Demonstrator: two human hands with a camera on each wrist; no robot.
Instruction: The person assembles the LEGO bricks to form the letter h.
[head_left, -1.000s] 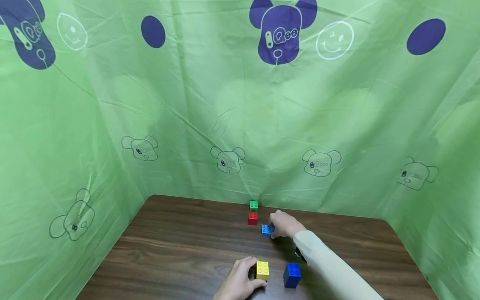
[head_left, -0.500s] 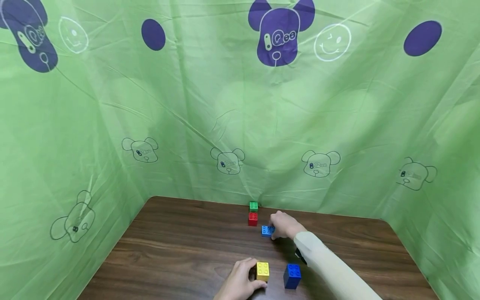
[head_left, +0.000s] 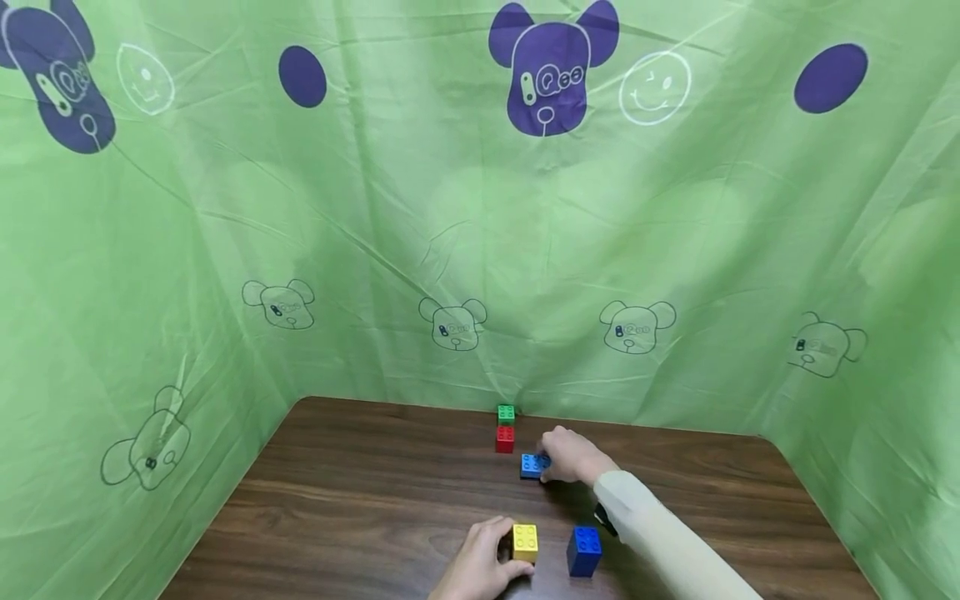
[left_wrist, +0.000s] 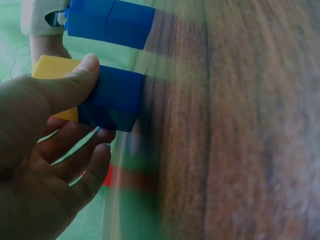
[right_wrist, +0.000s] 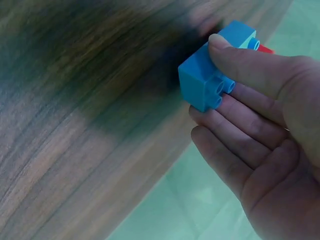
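Observation:
Thumb and fingers of my left hand grip a two-brick stack, a yellow brick on top of a dark blue brick, at the near middle of the table. Farther back, my right hand pinches a light blue brick between thumb and fingers, partly covering it in the head view. Its studs show in the right wrist view, where the light blue brick is close over the wood. A dark blue stack stands to the right of the yellow-topped one.
Behind the light blue brick are a red brick and, beyond it, a green brick at the back edge of the brown wooden table. A green printed curtain surrounds the table's back and sides.
My right hand and the light blue brick have shifted very slightly toward me, away from the red brick. My left hand stays on its stack. The head view has tilted a little.

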